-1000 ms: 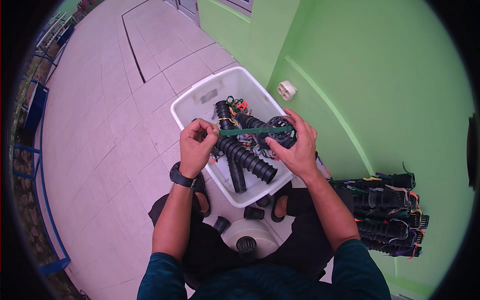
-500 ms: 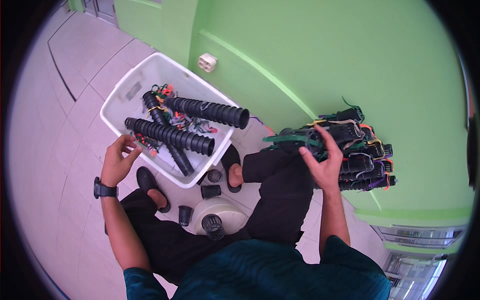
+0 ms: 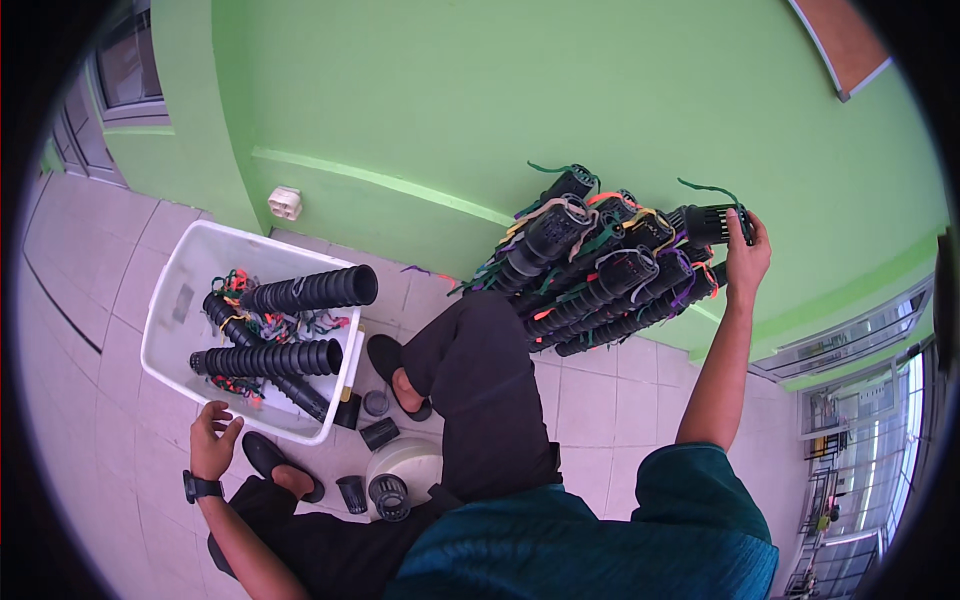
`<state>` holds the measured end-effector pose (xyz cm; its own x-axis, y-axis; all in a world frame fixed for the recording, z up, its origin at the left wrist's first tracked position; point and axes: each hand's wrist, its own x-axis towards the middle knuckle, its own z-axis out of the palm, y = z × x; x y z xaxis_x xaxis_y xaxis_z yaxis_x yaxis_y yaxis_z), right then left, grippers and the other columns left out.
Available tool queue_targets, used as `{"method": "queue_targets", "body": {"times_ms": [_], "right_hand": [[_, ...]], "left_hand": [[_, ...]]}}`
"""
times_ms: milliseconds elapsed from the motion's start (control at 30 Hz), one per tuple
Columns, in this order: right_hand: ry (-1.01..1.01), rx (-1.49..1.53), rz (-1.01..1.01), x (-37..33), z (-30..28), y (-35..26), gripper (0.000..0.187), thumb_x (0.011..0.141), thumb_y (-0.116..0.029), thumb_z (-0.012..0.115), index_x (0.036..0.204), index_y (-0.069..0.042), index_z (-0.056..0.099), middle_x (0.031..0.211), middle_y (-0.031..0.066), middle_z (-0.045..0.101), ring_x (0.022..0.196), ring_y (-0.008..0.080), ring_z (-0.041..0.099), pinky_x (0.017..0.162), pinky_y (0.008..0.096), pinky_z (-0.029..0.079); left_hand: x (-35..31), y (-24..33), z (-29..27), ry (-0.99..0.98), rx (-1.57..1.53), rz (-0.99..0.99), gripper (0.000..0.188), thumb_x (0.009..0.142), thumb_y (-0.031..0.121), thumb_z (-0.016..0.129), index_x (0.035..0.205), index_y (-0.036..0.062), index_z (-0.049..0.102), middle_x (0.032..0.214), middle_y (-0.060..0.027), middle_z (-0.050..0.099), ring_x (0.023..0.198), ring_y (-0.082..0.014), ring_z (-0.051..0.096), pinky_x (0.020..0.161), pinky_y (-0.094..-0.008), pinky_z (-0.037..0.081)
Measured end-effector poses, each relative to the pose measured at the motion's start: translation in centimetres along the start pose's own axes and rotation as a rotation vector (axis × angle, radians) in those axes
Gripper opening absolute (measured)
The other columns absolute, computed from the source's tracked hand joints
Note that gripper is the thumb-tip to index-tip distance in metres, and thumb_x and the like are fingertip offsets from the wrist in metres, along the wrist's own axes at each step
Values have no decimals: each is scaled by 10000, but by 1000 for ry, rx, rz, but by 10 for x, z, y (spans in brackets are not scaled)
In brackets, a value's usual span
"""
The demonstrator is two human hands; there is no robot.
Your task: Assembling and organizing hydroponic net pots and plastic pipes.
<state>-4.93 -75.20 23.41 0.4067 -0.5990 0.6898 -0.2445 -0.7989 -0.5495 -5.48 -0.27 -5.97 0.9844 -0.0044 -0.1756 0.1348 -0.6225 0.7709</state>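
Observation:
My right hand [image 3: 748, 262] is closed on the rim end of a black slotted net pot [image 3: 708, 225] with a green fabric strip trailing from it. That pot is at the right end of a pile of long nested net-pot stacks [image 3: 605, 285] threaded with coloured strips; whether it touches them I cannot tell. My left hand [image 3: 212, 442] hovers by the near left corner of a white plastic bin [image 3: 190, 385], fingers loosely bent and apart, holding nothing. Inside the bin lie several stacks of plain black net pots [image 3: 270, 358] over tangled coloured strips [image 3: 238, 290].
Loose net pots [image 3: 352, 494] lie on the tiled floor between my feet. One slotted pot [image 3: 390, 497] rests on a round whitish stool or tub [image 3: 415, 460]. A green wall [image 3: 420, 110] rises behind the bin and pile, with a white socket box [image 3: 286, 203] low on it.
My right hand has moved right, from over my knee to the far right end of the pile, with the green-stripped pot. The view has swung right; my left hand stays by the bin.

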Motion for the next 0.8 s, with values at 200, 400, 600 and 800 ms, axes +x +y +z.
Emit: {"method": "queue_targets", "body": {"times_ms": [200,400,600,800], "right_hand": [[-213,219,92,8,2,9,569,864,-343,740,1252,44,585,1081,136,671,986,181,633,844,284,492],[-481,115,-196,-30,74,-7,610,834,-366,739,1264,35,579,1089,205,687,952,240,682,859,344,521],[-551,94,-118,-30,91,-9,621,820,-401,734,1245,32,604,993,179,713,868,230,698,823,347,529],[-634,19,-186,-47,88,-16,637,799,-405,741,1252,22,605,1024,205,704,956,296,692,883,371,516]], "left_hand": [[4,-14,2,10,46,49,333,829,98,718,1108,-32,590,911,-161,678,782,-229,670,689,-333,540],[8,-11,8,18,27,23,333,838,114,718,1108,-36,591,911,-159,683,770,-221,666,689,-335,540],[3,-5,7,20,15,-23,361,834,132,728,1120,-40,591,936,-166,687,799,-237,684,697,-343,547],[3,-10,5,26,44,-11,371,834,136,729,1130,-39,591,947,-168,687,799,-239,684,700,-347,549]]}}
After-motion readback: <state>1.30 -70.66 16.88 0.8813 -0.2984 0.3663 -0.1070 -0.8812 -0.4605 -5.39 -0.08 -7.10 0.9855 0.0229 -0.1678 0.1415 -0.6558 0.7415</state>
